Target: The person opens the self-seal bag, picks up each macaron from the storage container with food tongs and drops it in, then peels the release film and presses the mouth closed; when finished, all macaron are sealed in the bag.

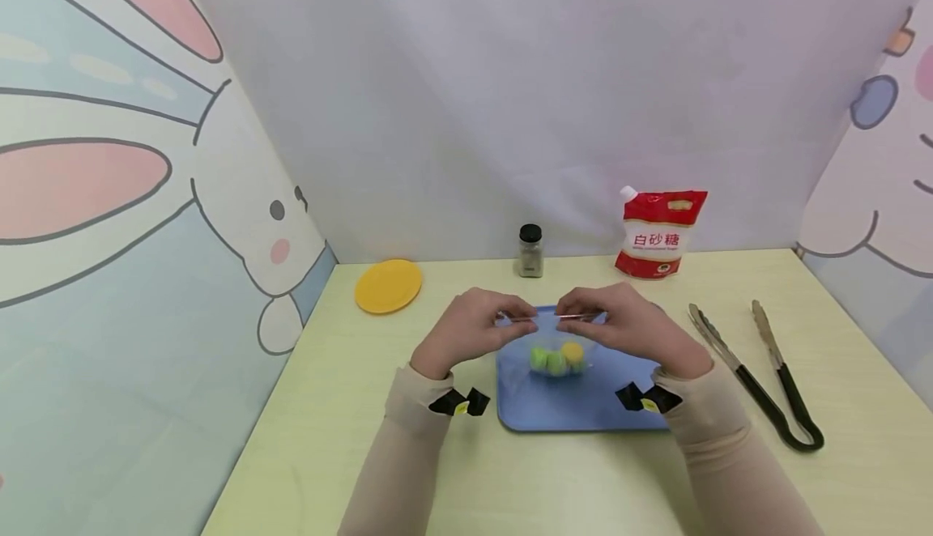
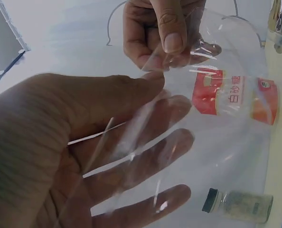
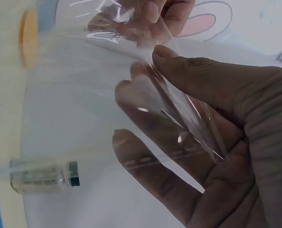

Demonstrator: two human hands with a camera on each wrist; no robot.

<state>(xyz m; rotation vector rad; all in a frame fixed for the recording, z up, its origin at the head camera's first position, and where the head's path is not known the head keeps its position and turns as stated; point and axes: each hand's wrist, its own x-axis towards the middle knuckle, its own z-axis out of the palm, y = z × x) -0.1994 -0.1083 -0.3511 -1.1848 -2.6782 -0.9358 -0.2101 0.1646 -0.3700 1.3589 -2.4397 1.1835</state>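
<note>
A clear plastic bag (image 2: 226, 142) hangs over the blue tray (image 1: 576, 413), held up by its top edge in both hands. My left hand (image 1: 479, 327) pinches the left side of that edge between thumb and fingers. Opposite it, my right hand (image 1: 628, 324) pinches the right side, its thumb on the near face of the film. At the bottom of the bag show light green pieces (image 1: 555, 363) and a round yellow piece (image 1: 573, 351). In the wrist views the other fingers of each hand are seen through the film.
Behind the tray stand a small jar (image 1: 530, 254) with a black lid and a red and white sugar pouch (image 1: 659, 236). To the left lies a yellow plate (image 1: 389, 286). Black-handled metal tongs (image 1: 764, 386) lie spread on the right. A pale curtain (image 1: 510, 99) rises along the table's back edge.
</note>
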